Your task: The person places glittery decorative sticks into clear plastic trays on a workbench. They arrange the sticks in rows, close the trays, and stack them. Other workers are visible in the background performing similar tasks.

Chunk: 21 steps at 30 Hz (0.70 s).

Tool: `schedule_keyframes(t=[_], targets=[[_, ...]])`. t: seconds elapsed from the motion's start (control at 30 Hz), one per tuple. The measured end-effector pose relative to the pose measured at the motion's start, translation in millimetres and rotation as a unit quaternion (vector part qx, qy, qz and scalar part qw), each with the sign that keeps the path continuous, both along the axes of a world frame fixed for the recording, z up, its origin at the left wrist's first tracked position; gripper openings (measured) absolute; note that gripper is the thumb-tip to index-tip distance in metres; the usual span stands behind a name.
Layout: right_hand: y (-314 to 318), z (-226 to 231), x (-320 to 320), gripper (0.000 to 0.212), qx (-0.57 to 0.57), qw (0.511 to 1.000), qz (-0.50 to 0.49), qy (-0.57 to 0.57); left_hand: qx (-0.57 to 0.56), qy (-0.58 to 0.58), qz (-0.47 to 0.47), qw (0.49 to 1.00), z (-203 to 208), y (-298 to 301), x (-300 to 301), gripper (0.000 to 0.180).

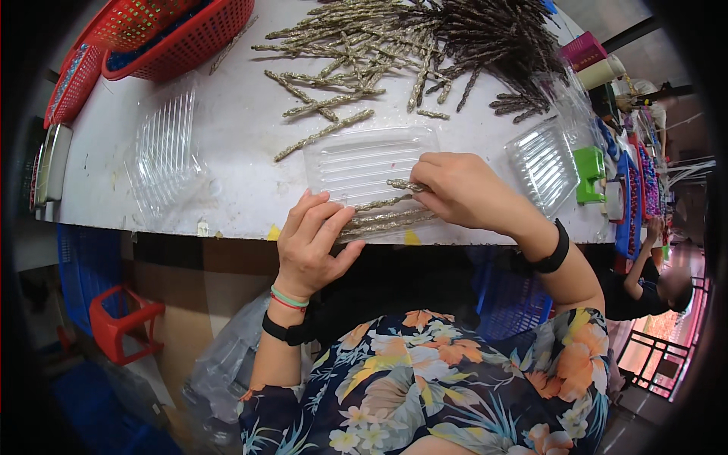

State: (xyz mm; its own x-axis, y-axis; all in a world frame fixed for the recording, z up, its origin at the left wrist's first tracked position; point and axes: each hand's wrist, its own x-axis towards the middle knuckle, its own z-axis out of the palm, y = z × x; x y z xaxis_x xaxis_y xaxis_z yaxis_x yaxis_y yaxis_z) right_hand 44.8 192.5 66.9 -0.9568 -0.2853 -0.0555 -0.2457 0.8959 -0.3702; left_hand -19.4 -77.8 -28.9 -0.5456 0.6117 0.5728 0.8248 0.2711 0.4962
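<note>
A clear ribbed plastic tray [364,163] lies near the front edge of the white table [243,174]. Several bumpy, gold-brown strands [390,221], like strung beads, lie side by side in its near grooves. My right hand [464,189] pinches another such bead strand [399,184] over the tray; its other end is hidden by the fingers. My left hand [309,244] rests at the tray's left side with fingers stretched out, fingertips at the left ends of the strands. Beyond the tray, loose gold strands [341,57] and a darker brown heap [493,45] are spread out.
Stacked clear trays stand left [163,152] and right [544,163]. Red baskets [178,45] sit at the far left, a green tape dispenser [588,174] at the right. A red stool [125,326] stands below the table. Another person [644,280] is at the far right.
</note>
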Motion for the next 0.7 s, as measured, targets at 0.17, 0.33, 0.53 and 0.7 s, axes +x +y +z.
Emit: schedule_keyframes(t=[0.17, 0.33, 0.53, 0.7], targets=[[0.3, -9.2, 8.7, 0.016, -0.01, 1.0, -0.009, 0.005, -0.001, 0.002, -0.002, 1.0, -1.1, 2.7, 0.4, 0.046], [-8.0, 2.2, 6.0, 0.018, -0.01, 0.999, -0.053, 0.004, -0.001, 0.011, -0.003, 1.0, 0.8, 2.2, -0.4, 0.045], [-26.6, -16.7, -2.2, 0.023, -0.03, 0.995, -0.004, 0.098, 0.085, -0.019, -0.008, 0.996, -14.9, 1.6, -0.3, 0.067], [-45.3, -45.1, -12.7, 0.016, -0.078, 0.987, 0.017, 0.139, 0.067, -0.032, -0.009, 0.997, -16.2, -0.3, 1.8, 0.071]])
